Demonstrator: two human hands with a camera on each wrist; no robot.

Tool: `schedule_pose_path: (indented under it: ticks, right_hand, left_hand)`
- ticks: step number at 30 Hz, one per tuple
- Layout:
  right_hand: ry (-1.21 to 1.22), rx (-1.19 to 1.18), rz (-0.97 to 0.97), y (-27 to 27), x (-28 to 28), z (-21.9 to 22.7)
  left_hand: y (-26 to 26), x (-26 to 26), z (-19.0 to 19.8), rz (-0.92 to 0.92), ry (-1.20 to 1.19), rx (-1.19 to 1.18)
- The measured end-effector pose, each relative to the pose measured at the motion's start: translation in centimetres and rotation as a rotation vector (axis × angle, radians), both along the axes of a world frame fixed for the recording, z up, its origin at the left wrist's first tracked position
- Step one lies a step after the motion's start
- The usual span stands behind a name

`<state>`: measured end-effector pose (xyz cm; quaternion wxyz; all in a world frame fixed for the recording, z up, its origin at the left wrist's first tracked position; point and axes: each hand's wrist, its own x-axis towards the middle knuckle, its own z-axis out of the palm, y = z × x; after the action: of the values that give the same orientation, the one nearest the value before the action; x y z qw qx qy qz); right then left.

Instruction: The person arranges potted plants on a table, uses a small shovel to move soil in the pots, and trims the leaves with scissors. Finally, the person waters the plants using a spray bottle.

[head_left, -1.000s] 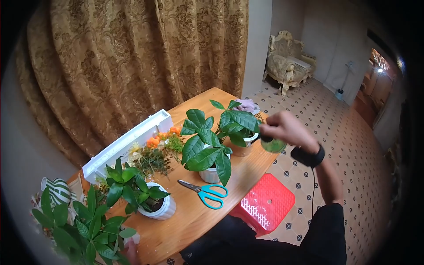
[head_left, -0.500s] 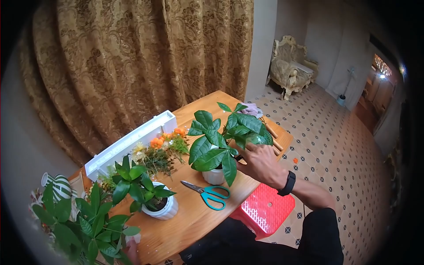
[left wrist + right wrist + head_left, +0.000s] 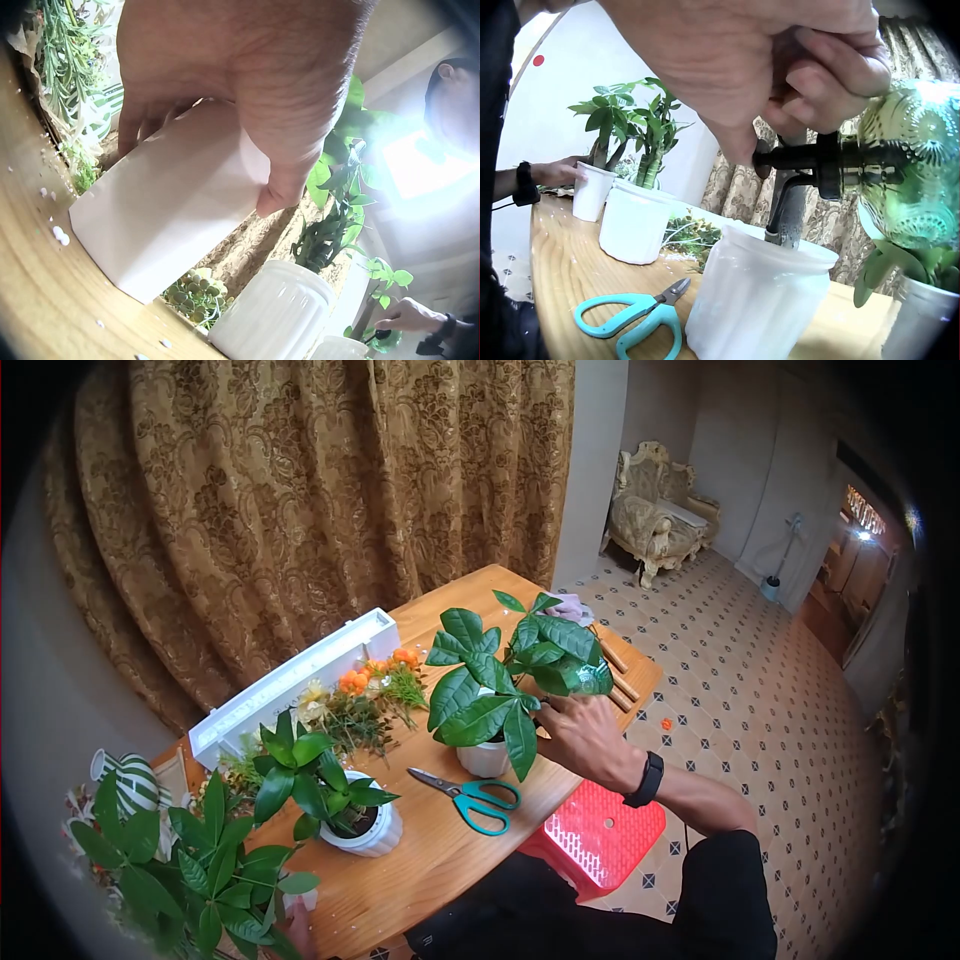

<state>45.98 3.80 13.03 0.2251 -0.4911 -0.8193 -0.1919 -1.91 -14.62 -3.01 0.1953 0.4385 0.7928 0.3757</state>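
Note:
My right hand (image 3: 590,735) grips the black pump top of a patterned green glass bottle (image 3: 911,161), which lies tilted sideways. In the right wrist view its thin black spout points down into a white pot (image 3: 757,300), beside the plant's stem. Leaves of this plant (image 3: 480,715) partly cover the bottle in the head view. At the lower left my left hand (image 3: 240,67) holds another white pot (image 3: 165,210) around its rim, fingers on one side and thumb on the other. Its leafy plant (image 3: 205,870) hides most of that hand in the head view.
Teal-handled scissors (image 3: 470,798) lie between the front pots. A third potted plant (image 3: 368,830) stands left of them. Behind are orange and yellow flowers (image 3: 355,682) and a long white box (image 3: 290,685). Wooden-handled tools (image 3: 620,682) lie at the right edge, above a red stool (image 3: 610,835).
My right hand has come from the table's right side to the middle plant with the bottle, which has tipped over sideways behind the leaves. My left hand stays by its pot.

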Motion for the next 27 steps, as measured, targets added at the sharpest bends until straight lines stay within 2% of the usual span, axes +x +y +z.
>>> schedule_pose_path:
  ticks: [4, 5, 7, 10, 13, 15, 16, 20, 22, 24, 27]
  right_hand:
    - [-0.016, -0.019, -0.003, 0.0, 0.2, 0.4]
    - [-0.026, -0.023, 0.001, 0.0, 0.3, 0.5]
    - [-0.037, -0.026, 0.007, 0.2, 0.5, 0.7]
    - [-0.037, 0.015, 0.016, 0.6, 0.6, 1.2]
    - [-0.116, -0.070, -0.035, 0.6, 0.8, 2.3]
    - [-0.129, -0.025, 0.008, 0.8, 0.8, 2.6]
    - [-0.129, -0.025, 0.007, 0.8, 0.9, 2.5]
    - [-0.158, 0.046, 0.104, 1.1, 1.1, 1.9]
    - [-0.183, 0.065, 0.152, 1.2, 1.1, 1.9]
    - [-0.165, 0.144, 0.194, 1.5, 1.0, 2.0]
    - [-0.172, 0.047, 0.101, 1.4, 0.9, 2.9]
  left_hand:
    - [-0.5, -3.3, -4.8, 0.003, -0.031, -0.004]
    - [-0.4, -2.5, -3.8, 0.004, -0.031, -0.004]
    - [-0.2, -0.3, -1.1, 0.014, 0.036, 0.137]
    - [-0.5, -1.9, -3.1, 0.025, 0.074, 0.053]
    - [-0.2, 0.8, 0.8, 0.005, 0.022, 0.106]
    - [-0.1, 1.4, 1.5, 0.022, 0.047, 0.043]
    - [0.0, 1.6, 1.6, 0.041, 0.071, -0.018]
    - [-0.1, 1.4, 1.5, 0.035, 0.109, 0.031]
    - [-0.6, 0.3, 0.8, -0.042, 0.064, 0.015]
    - [-0.8, -0.6, -0.1, -0.040, -0.002, -0.042]
    - [-0.5, -0.8, -0.5, -0.024, -0.062, -0.085]
